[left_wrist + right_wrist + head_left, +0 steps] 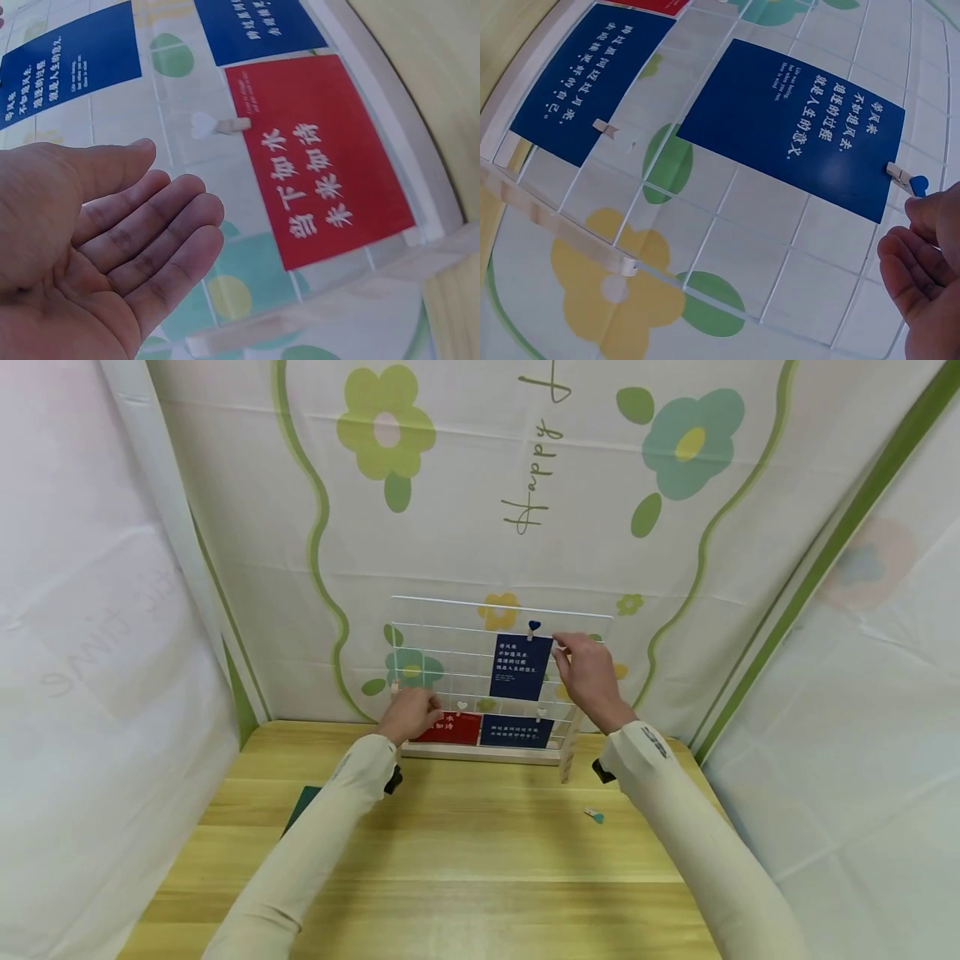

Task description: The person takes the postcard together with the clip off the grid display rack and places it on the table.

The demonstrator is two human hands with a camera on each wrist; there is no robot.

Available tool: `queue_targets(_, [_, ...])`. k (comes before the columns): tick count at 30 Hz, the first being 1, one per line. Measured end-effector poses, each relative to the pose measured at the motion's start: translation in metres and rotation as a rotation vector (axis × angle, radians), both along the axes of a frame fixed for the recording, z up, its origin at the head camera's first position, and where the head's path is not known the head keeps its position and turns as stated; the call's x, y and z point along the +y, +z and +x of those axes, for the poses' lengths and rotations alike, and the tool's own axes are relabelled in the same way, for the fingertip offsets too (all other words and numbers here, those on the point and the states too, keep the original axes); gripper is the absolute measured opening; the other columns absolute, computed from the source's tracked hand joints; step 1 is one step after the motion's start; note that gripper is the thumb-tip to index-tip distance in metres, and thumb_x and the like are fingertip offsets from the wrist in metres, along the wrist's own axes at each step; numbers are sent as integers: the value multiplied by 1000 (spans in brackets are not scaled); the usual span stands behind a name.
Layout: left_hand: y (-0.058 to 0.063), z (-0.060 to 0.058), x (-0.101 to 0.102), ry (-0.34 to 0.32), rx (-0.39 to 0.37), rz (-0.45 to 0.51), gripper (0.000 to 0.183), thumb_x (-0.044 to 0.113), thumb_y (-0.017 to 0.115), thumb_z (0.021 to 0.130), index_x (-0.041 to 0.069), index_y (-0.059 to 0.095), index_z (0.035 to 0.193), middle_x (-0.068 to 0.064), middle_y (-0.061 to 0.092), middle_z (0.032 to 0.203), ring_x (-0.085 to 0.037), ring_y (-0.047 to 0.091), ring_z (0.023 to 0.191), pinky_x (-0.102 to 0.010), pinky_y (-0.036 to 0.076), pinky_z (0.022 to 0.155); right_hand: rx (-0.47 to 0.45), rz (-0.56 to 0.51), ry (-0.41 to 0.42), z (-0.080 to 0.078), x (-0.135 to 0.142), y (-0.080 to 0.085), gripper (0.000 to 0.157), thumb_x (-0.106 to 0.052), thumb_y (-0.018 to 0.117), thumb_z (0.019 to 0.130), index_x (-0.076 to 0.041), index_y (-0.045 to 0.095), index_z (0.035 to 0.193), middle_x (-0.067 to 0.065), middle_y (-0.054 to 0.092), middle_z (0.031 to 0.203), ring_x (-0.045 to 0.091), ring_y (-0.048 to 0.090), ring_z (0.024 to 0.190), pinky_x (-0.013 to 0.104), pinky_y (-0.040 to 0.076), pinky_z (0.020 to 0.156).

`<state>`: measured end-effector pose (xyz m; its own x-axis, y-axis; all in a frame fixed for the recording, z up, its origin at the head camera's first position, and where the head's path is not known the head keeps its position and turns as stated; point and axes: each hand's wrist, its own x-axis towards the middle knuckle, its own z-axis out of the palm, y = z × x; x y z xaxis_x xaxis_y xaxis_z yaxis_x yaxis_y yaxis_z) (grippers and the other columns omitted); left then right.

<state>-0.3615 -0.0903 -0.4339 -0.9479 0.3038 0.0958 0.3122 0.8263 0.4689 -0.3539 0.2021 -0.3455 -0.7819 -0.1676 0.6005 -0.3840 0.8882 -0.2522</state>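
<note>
A white wire grid rack [450, 647] stands upright at the back of the table. High on it hangs a dark blue card [517, 681], held by a wooden clip with a blue heart [534, 626]. My right hand [591, 675] is just right of this card's upper corner, fingers bent, with nothing seen in them; the thumb tip is close to the blue heart [920, 185]. My left hand [112, 240], fingers relaxed and holding nothing, is beside a red card [322, 161] with a white-heart clip [221, 125]. Right of the red card hangs another blue card [517, 735].
A loose clip with a teal heart [595, 816] lies on the wooden table [465, 852], right of the middle. Part of a dark green item [302, 806] shows beside the left sleeve. Flower-printed cloth [450, 543] rises behind the rack, with white cloth on both sides.
</note>
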Motion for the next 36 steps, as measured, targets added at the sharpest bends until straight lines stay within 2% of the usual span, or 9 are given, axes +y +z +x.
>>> queue_targets(12, [19,-13,22,-21,3,16,21,15,61,97,1,71,109,-12,72,102,-20,66,84,-35,56,82,15,7,33,-10,-10,15,24,-10,61,97,-1,68,118,17,71,113,30,69,95,43,56,84])
queue_targets(18, [32,-16,37,12,-7,38,23,16,64,95,1,70,113,-13,72,107,-22,67,89,-36,57,85,22,12,27,-13,-16,20,24,-9,61,97,0,68,117,17,71,113,31,69,95,43,56,84])
queue_targets(23, [40,-19,48,0,2,48,24,16,64,96,2,70,114,-12,73,108,-22,69,91,-36,57,86,8,20,21,-15,-21,24,24,-9,59,97,-1,67,119,16,71,112,30,69,96,43,56,85])
queue_targets(29, [47,-25,57,4,-11,70,25,15,63,96,1,70,115,-13,72,109,-22,67,88,-36,57,85,-12,15,20,-15,-24,25,23,-9,58,98,-1,67,118,16,71,110,31,68,96,43,56,86])
queue_targets(36, [50,-28,63,16,1,58,23,17,64,96,3,71,113,-11,71,108,-22,65,90,-35,57,84,-15,56,21,-17,-29,26,24,-9,58,98,-1,66,120,17,70,110,31,68,97,43,55,88])
